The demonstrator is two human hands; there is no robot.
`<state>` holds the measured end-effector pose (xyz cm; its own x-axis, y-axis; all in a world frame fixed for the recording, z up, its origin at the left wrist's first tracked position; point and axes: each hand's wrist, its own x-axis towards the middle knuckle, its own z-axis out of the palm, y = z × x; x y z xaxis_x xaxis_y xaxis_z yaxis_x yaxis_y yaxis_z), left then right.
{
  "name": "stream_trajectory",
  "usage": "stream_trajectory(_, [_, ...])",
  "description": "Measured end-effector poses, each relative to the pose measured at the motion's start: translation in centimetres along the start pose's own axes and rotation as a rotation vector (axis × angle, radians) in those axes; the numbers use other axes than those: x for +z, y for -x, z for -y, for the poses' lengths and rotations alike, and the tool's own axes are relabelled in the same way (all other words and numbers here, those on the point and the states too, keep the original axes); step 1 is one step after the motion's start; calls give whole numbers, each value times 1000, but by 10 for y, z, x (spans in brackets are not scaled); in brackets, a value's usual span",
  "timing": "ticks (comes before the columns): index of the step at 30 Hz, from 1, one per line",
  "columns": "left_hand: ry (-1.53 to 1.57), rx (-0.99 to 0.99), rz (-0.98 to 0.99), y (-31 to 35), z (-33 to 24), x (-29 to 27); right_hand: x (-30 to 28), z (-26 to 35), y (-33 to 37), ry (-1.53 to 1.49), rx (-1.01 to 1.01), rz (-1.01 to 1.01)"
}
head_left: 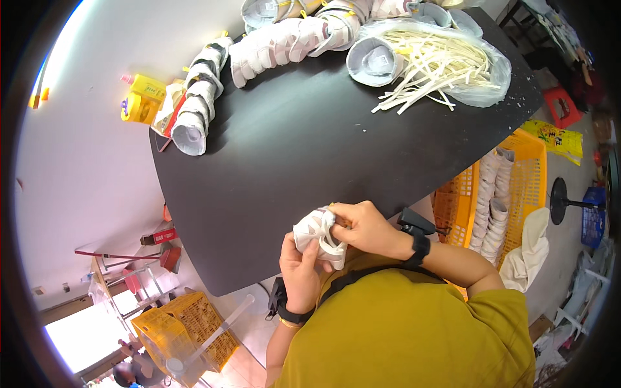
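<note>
A small white shoe upper with pale straps or laces across its front is held close to my body, at the table's near edge. My left hand is closed round its lower side, the thumb pressed on the front. On the other side, my right hand is closed with bent fingers at the opening; whether it also pinches a lace there is too small to tell. Farther off, cream flat laces spill from a clear plastic bag onto the dark table.
Nested rows of shoe uppers lie along the far edge, another row at the left. Yellow bottles stand beside it. At right, an orange crate holds more stacked uppers; yellow crates stand lower left, near another person.
</note>
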<state>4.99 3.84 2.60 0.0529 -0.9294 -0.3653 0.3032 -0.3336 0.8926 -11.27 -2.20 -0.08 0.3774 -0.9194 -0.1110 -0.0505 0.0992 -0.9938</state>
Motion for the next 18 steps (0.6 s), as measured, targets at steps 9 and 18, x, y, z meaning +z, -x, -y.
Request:
stream_trajectory(9, [134, -58, 4, -9, -2, 5, -9, 6, -3, -149, 34, 166])
stream_trajectory(18, [180, -83, -2, -15, 0, 4, -12, -3, -1, -181, 39, 134])
